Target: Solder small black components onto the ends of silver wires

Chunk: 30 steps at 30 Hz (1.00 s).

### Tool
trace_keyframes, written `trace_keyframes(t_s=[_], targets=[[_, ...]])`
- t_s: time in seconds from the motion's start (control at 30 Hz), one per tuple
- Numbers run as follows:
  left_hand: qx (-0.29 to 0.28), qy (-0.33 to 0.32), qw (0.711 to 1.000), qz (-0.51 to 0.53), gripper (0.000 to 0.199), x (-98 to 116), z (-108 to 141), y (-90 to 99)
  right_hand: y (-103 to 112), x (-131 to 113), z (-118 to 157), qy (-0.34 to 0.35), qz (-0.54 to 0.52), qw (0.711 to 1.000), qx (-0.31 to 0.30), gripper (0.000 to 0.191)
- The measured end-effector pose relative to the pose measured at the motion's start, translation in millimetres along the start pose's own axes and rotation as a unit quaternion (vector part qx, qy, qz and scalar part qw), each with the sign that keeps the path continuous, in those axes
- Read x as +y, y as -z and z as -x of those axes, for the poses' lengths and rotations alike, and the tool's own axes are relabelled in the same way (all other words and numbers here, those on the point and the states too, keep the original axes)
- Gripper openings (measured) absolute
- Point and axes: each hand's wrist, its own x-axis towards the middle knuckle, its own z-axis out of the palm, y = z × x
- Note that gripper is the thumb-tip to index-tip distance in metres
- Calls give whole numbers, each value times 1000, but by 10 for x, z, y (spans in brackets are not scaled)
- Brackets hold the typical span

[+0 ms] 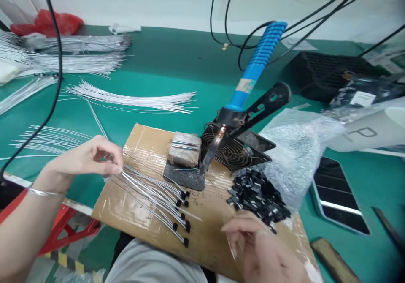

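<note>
My left hand is closed in a pinch on a thin white wire whose far end reaches over the cardboard without a black piece on it. Beside it lies a row of white wires, several tipped with small black connectors. My right hand is low over the board, just in front of a heap of small black connectors. Its fingers are bent and blurred, so whether they hold anything cannot be made out. A blue-handled soldering iron leans in its stand, tip downward, near a solder-marked block.
The cardboard board rests on a green table. Behind the iron's tip is a black fan. Bubble wrap and a phone are at the right. Bundles of white wire lie at the left, crossed by a hanging black cable.
</note>
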Motion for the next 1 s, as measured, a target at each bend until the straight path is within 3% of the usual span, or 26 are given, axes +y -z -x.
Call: trace_keyframes(t_s=[0.03,0.1,0.17,0.27,0.33,0.47,0.8,1.0], targets=[[-33,4,999,36,17,-49,-47,-105,-72,-45,35,-3,-21,998,-56,43],[-24,5,996,81,14,-119,-111,-268,-195,-107,84,-51,-43,994,-89,50],[-21,9,995,101,11,-160,-136,-366,-283,-142,105,-97,-65,989,-93,51],[-31,18,994,105,12,-179,-137,-426,-359,-185,95,-134,-86,985,-70,34],[-36,16,994,101,13,-174,-139,-437,-389,-216,75,-153,-74,985,-38,27],[-29,6,996,84,16,-166,-153,-423,-413,-247,42,-179,-62,982,-2,31],[-19,-10,1000,15,17,-257,-85,-307,-408,-193,38,-209,-93,973,-9,33],[-64,-21,997,48,16,-215,-114,-301,-356,-92,32,-162,-85,982,-43,31]])
